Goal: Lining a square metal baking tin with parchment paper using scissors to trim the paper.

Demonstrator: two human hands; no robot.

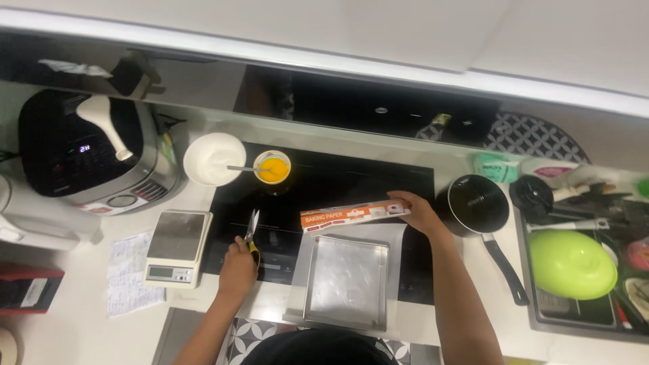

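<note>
On the black hob a square metal tray lies with a paper sheet under it. Just above it the right hand grips the end of the orange paper box — fingers closed on it — while the left hand holds yellow-handled scissors, blades pointing away.

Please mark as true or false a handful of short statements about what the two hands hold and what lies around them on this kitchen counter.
1. The left hand holds yellow-handled scissors. True.
2. The right hand rests on a long orange-and-white paper-roll box. True.
3. The rectangular metal baking tray is full of batter. False: it holds a sheet of paper only.
4. The small bowl of yellow liquid sits on the digital kitchen scale. False: it sits on the black cooktop, beside the white bowl.
5. The black saucepan stands right of the cooktop. True.
</note>
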